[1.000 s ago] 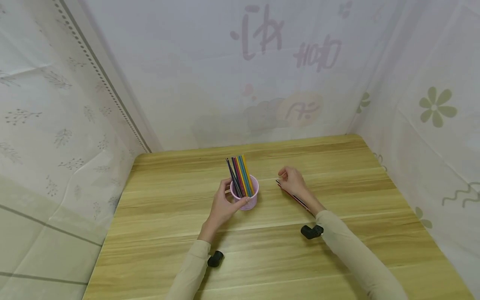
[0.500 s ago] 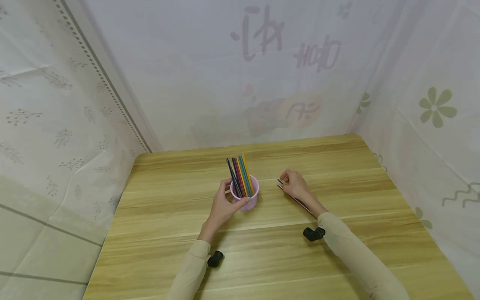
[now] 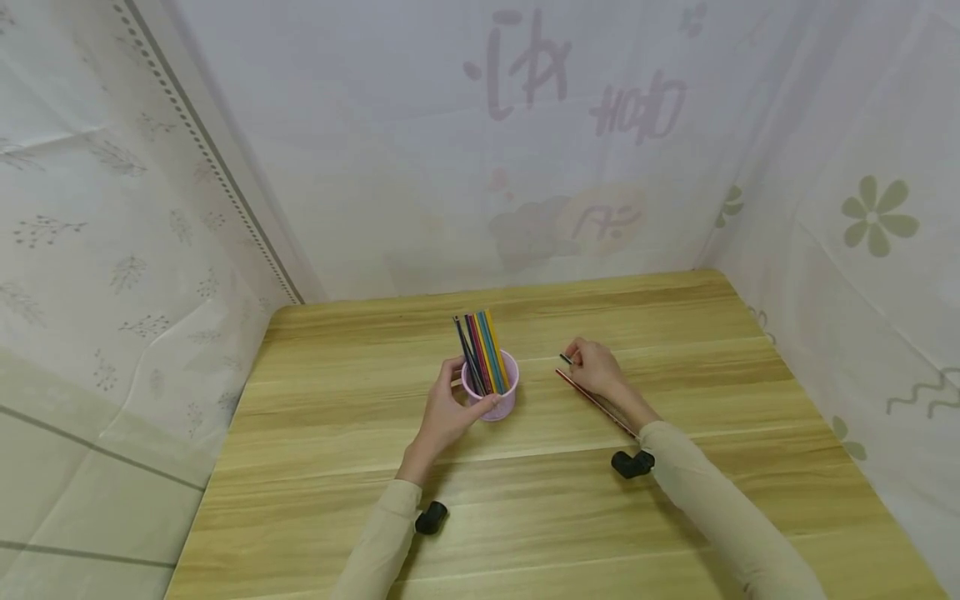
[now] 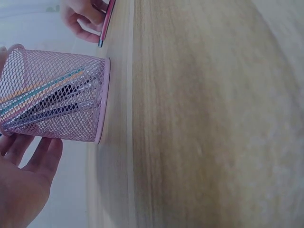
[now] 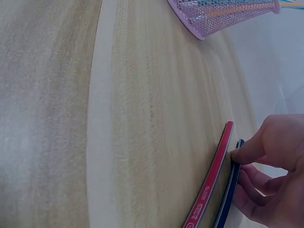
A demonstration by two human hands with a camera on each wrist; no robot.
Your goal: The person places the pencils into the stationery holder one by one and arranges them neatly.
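My left hand [image 3: 444,412] grips a pink mesh pencil cup [image 3: 501,407] from the left, thumb on its near side and fingers round the far side. Several coloured pencils [image 3: 483,354], among them yellow, blue, red and dark ones, lean in the cup. To the cup's right, my right hand [image 3: 596,368] pinches a dark blue pencil [image 5: 228,192] between thumb and fingers near one end. Beside it a red pencil [image 5: 207,185] lies on the table; in the head view its near end reaches my right wrist.
The wood-grain table [image 3: 337,467] runs back to a printed white curtain [image 3: 420,167], with more curtain at both sides. A black wrist camera [image 3: 431,518] is on my left wrist and another black camera [image 3: 632,464] on my right.
My right hand has shifted slightly right, drawing the dark blue pencil apart from the red one. The left hand and cup stay in place.
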